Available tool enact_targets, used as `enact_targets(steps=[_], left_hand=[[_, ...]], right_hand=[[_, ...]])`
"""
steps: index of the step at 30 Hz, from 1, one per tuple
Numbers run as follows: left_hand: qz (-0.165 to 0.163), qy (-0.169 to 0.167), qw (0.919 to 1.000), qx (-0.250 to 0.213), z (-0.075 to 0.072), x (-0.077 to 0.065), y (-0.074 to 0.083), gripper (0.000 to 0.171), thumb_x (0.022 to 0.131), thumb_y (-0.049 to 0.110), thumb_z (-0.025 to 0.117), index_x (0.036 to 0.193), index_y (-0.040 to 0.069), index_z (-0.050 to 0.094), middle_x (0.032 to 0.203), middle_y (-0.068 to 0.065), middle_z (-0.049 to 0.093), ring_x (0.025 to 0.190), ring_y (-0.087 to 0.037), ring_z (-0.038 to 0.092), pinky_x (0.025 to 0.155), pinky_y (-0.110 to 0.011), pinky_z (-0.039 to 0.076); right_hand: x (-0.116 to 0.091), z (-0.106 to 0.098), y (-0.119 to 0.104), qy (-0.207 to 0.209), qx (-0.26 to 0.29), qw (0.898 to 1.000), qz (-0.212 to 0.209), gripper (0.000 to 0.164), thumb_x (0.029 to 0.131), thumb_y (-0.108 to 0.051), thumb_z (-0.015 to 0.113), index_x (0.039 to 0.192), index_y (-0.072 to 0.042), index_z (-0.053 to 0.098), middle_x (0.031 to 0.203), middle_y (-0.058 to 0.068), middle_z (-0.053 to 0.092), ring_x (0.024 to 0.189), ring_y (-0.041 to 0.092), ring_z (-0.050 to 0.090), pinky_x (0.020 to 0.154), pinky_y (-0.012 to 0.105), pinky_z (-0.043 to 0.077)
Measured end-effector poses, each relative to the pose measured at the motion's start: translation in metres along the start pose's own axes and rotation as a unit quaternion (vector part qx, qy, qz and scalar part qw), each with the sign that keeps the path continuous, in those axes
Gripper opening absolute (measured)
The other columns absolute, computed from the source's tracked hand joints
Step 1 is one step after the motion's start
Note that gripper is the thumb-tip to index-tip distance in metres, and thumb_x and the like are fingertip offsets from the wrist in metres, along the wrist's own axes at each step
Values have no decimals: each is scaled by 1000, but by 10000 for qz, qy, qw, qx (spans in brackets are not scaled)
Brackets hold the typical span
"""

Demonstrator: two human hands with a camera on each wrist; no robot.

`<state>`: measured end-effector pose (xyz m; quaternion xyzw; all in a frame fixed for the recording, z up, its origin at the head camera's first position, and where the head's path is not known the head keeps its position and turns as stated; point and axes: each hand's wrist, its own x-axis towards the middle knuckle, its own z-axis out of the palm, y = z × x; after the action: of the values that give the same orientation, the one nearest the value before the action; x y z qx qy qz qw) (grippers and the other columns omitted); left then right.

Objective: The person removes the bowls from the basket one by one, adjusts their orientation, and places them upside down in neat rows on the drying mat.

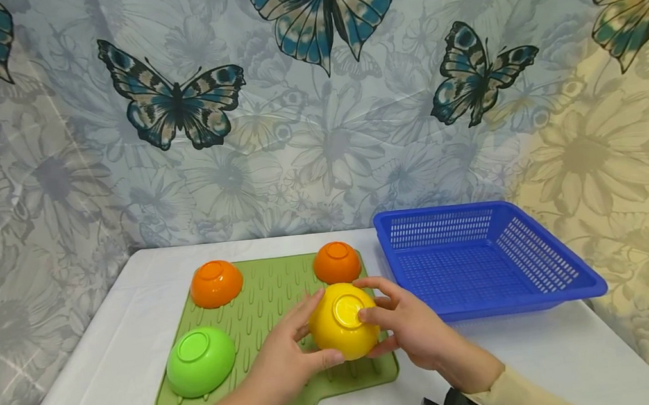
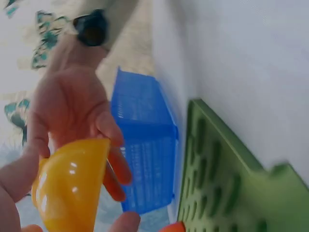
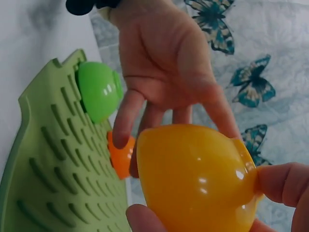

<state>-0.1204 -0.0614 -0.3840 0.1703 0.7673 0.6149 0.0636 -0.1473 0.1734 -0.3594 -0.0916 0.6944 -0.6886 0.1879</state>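
Note:
A glossy yellow bowl (image 1: pixel 343 322) is held bottom-up between my two hands, above the near right part of the green drying mat (image 1: pixel 271 323). At the bowl's left side my left hand (image 1: pixel 291 350) holds it, thumb low on the near side and fingers further up the wall. On the right, my right hand (image 1: pixel 407 321) grips it, with one fingertip on the foot ring. The right wrist view shows the yellow bowl (image 3: pixel 198 176) from the side, its rim toward the mat (image 3: pixel 67 159).
Upside down on the mat sit a green bowl (image 1: pixel 201 362) at near left, an orange bowl (image 1: pixel 216 284) at far left and another orange bowl (image 1: pixel 337 262) at far right. To the right stands a blue plastic basket (image 1: pixel 484 311) on the white-covered table (image 1: pixel 517 353). A butterfly-print cloth (image 1: pixel 327 163) hangs behind.

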Motion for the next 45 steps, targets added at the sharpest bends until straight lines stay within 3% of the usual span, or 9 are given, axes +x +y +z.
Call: enact_targets(steps=[5,8,12,16,23,28,34,38,45], left_hand=[[-613,99,9937,-937,0,7,5,84,77,19,88,150,28,48,153,-20,37,99,-29,66,72,-35,55],[-762,142,9912,-1070,-1,9,5,81,77,16,88,148,26,51,144,-23,47,88,-25,68,71,-34,55],[-833,39,9896,-1175,-5,13,5,79,77,14,87,148,22,51,132,-22,57,87,-26,70,75,-37,58],[-849,-48,9899,-1131,-8,16,5,78,77,12,87,147,20,53,134,-23,55,87,-27,70,75,-39,59],[-1033,-12,9893,-1033,-6,21,-1,75,76,5,86,144,21,57,146,-25,43,80,-25,69,72,-40,59],[-1184,-13,9864,-1141,-2,28,-12,74,77,-1,84,143,21,58,154,-24,33,81,-25,69,72,-41,59],[-1299,32,9869,-961,6,35,-28,72,78,-2,82,142,22,59,154,-23,32,84,-25,66,69,-41,59],[-1427,12,9847,-997,11,39,-37,72,79,-4,81,142,20,58,155,-23,31,97,-29,64,71,-42,59],[-1528,-10,9845,-855,18,44,-43,73,79,-6,80,143,18,57,153,-23,33,108,-34,58,70,-42,59]], right_hand=[[-4,4,2,39,55,9999,-141,56,95,-17,70,145,-13,46,137,27,46,103,36,63,72,52,58],[-6,5,4,-108,152,9996,-196,63,94,-16,71,149,-13,42,149,24,34,108,36,62,77,53,57],[-7,5,7,-368,227,9989,-204,79,87,-3,75,154,-12,35,159,16,18,117,35,59,83,49,56],[-6,3,11,-400,42,9989,-232,88,81,5,79,155,-13,34,159,15,18,114,34,60,84,45,56],[1,-1,19,-194,-340,9991,-141,87,79,4,80,153,-15,39,158,16,24,103,33,65,80,44,57],[4,-3,26,-50,-546,9985,-76,88,78,6,80,153,-14,39,158,19,23,105,32,65,79,43,58],[9,-6,38,204,-843,9962,19,87,77,7,81,151,-15,42,158,20,26,120,39,56,81,41,57],[13,-9,46,337,-941,9949,122,87,76,7,81,151,-15,43,157,20,28,127,45,48,82,42,57],[17,-15,56,301,-869,9955,211,88,73,7,83,150,-11,43,156,24,28,127,44,49,84,43,56]])
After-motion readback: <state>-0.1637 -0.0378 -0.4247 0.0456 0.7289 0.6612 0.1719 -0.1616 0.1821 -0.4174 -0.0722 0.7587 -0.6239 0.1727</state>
